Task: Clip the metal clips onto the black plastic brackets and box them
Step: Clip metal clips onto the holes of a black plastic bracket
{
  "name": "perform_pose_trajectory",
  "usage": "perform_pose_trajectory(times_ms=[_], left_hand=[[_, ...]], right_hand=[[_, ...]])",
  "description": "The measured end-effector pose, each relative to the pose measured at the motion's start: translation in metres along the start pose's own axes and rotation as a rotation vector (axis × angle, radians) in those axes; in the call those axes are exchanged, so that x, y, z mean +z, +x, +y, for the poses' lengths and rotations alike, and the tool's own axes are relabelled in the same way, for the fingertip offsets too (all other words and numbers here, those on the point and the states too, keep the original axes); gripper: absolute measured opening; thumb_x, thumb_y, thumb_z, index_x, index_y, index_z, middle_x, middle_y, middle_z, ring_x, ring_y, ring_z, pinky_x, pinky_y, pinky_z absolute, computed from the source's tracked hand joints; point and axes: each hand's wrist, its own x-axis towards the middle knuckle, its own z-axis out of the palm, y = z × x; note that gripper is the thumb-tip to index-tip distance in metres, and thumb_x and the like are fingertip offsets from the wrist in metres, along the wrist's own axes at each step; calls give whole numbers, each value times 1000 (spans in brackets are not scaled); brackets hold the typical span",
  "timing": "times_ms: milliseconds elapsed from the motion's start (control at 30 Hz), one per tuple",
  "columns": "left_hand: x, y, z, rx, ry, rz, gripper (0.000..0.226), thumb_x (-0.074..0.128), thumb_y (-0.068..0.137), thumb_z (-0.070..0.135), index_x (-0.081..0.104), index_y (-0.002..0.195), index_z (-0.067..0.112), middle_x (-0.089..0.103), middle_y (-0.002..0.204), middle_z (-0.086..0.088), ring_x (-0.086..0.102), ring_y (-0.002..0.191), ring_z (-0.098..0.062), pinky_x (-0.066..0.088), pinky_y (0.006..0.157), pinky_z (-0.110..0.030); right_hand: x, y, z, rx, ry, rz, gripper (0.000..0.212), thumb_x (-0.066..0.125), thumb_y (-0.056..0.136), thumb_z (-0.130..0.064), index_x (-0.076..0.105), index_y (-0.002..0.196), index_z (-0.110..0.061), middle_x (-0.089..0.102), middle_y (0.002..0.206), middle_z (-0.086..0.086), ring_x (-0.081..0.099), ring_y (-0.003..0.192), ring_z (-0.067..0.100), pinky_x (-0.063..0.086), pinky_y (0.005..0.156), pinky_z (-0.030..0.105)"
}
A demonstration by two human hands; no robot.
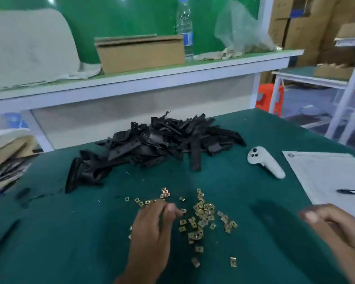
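On the green worktop (70, 242), metal clips (203, 214) lie scattered just before the heap of black brackets (152, 148). The left hand (154, 224) rests among the clips, its grip curled; whether it pinches one, I cannot tell. The right hand (332, 224), right of the clips, is blurred, fingers loosely curled, holding nothing.

brackets (152, 144) heaped behind clips (201, 214), controller (264, 161) right

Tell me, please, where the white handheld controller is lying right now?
In the head view, the white controller lies on the green table, right of centre, between the pile of black brackets and the sheet of paper.
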Motion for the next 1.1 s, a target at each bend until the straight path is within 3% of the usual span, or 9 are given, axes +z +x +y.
perform_pose_trajectory(times_ms=[167, 333, 467, 533, 667, 833, 967, 1033, 1100], left_hand=[[-7, 7, -50, -136, 18, 288, 53, 22, 101, 60, 61, 74, 36, 65, 75, 15, 63, 79, -11, 49, 68, -38], [-1, 12, -59, -106, 26, 337, 52, 23, 103, 53, 57, 67, 35, 63, 70, 16, 62, 75, -12, 43, 76, -22], [1, 15, -64, -98, 44, 332, 47, 27, 102, 46, 54, 64, 38, 62, 65, 14, 61, 68, -7, 38, 80, -14], [0, 16, -65, -70, 47, 340, 48, 27, 103, 47, 54, 64, 38, 62, 65, 14, 61, 68, -4, 34, 87, -8], [1, 14, -59, -105, -32, 309, 47, 27, 99, 68, 62, 87, 40, 68, 86, 19, 64, 86, -7, 50, 80, -40], [2, 10, -50, -91, -478, 223, 79, 57, 84, 77, 32, 150, 40, 61, 137, 16, 59, 124, -10, 48, 92, -18], [-13, 20, -54, -172, -648, 459, 39, 68, 83, 55, 63, 119, 44, 72, 117, 9, 68, 109, -7, 54, 85, -20], [-24, 27, -62, -240, -695, 533, 16, 70, 90, 50, 69, 100, 38, 77, 100, 2, 72, 94, -9, 55, 74, -17], [-33, 31, -69, -310, -826, 553, 17, 68, 88, 46, 67, 97, 32, 76, 92, 2, 71, 86, -9, 56, 68, -20]], right_hand=[[123, 105, -77, -153, -78, -286, 10, 57, 99, -46, 63, 98, -38, 66, 101, -18, 61, 95, 5, 41, 75, 9], [222, 202, -87, 237, 8, -300, 90, 71, 88, -58, 27, 152, -12, 41, 151, 11, 46, 134, 35, 46, 103, 47], [248, 226, -81, 263, -96, -278, 77, 74, 91, -43, 30, 144, -9, 53, 132, 17, 58, 112, 37, 53, 87, 47], [241, 222, -79, 139, -87, -193, 53, 68, 96, -28, 41, 137, -7, 61, 115, 12, 63, 98, 30, 56, 85, 49], [201, 169, -85, -392, -130, -97, 25, 58, 103, -21, 49, 123, -33, 61, 104, -12, 65, 82, 3, 49, 67, 21], [195, 76, -117, -725, -541, -371, 86, 66, 87, -1, 25, 146, -48, 38, 128, -18, 54, 84, 11, 45, 63, 28], [206, 46, -124, -836, -408, -616, 65, 55, 98, -52, 18, 151, -47, 29, 143, -21, 45, 123, 5, 46, 91, 26], [204, 55, -120, -631, -137, -766, 59, 35, 93, -80, 29, 146, -56, 38, 139, -36, 41, 129, -10, 40, 99, 23], [202, 73, -108, -461, 15, -748, 54, 27, 95, -78, 41, 141, -55, 51, 133, -34, 43, 130, -10, 39, 105, 27]])
